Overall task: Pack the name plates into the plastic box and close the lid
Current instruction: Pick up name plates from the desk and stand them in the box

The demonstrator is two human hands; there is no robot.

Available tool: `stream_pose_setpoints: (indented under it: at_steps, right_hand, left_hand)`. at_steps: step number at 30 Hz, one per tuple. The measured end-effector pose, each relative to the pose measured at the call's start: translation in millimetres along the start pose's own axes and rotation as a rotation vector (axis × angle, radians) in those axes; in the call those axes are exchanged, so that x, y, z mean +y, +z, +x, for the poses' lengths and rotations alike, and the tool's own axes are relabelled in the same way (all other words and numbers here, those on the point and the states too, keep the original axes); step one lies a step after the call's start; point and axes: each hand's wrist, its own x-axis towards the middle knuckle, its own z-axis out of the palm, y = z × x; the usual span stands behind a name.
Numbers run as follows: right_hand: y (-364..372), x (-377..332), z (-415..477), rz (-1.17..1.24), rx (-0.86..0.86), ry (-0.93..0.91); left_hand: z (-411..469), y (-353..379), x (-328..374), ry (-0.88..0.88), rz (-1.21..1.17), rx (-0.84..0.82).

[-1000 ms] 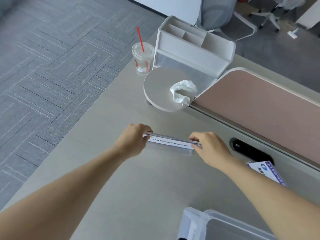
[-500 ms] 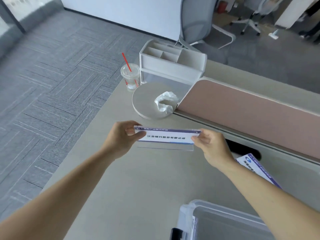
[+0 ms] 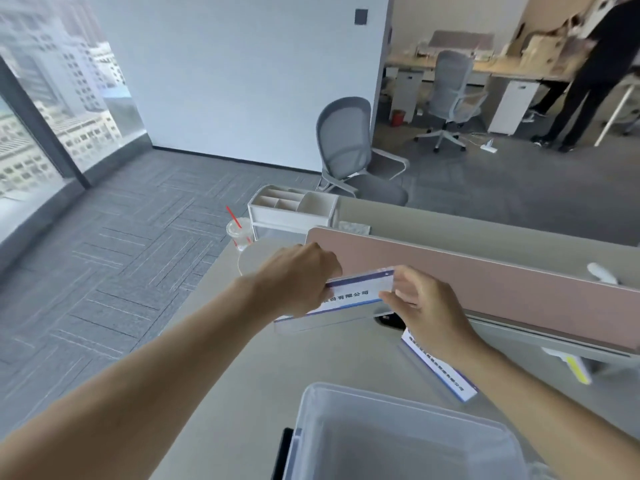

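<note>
Both hands hold one clear acrylic name plate with a white card edged in blue, tilted above the grey desk. My left hand covers its left end from above. My right hand pinches its right end. A second name plate lies flat on the desk under my right forearm. The translucent plastic box stands open at the near edge, below the held plate; its inside looks bare and no lid shows.
A pink divider panel runs along the desk's far side. A plastic cup with a red straw, a round stand and a white organiser sit at the far left corner. A black cable opening lies behind the plate.
The plate came up off the desk and moved right toward the divider, its card now facing me. My left hand shifted on top of its left end. The view tilted upward.
</note>
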Motion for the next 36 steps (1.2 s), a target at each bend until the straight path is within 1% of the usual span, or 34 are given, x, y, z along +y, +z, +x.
stream_pose_setpoints:
  at_steps: [3, 4, 6, 8, 12, 14, 19, 21, 24, 26, 36]
  right_hand:
    - [-35, 24, -46, -0.112, -0.052, -0.069]
    - [-47, 35, -65, -0.176, -0.104, -0.085]
    - [-64, 64, -107, -0.339, -0.259, -0.114]
    - [-71, 88, -148, -0.474, -0.428, -0.188]
    - [-57, 122, -212, -0.561, -0.717, -0.383]
    - [-44, 136, -232, -0.595, -0.789, -0.438]
    - [-22, 162, -258, -0.542, -0.868, -0.416]
    - [-17, 169, -262, -0.549, -0.88, -0.436]
    - [-12, 176, -266, -0.559, -0.932, -0.407]
    - [-9, 184, -269, -0.587, -0.912, -0.41]
    - [-4, 186, -268, -0.629, -0.988, -0.315]
  left_hand:
    - [-8, 5, 44, -0.102, -0.083, -0.009]
    - [-10, 11, 57, -0.136, -0.13, -0.03]
    - [-18, 25, 83, -0.217, -0.212, -0.085]
    - [-28, 43, 107, -0.314, -0.267, -0.142]
    - [-55, 91, 150, -0.481, -0.359, -0.238]
    - [-70, 122, 163, -0.556, -0.387, -0.271]
    - [-98, 184, 185, -0.66, -0.354, -0.32]
    - [-106, 204, 191, -0.701, -0.367, -0.334]
    - [-116, 228, 199, -0.738, -0.362, -0.356]
    - [-121, 244, 203, -0.762, -0.358, -0.363]
    - [-124, 276, 210, -0.744, -0.342, -0.382]
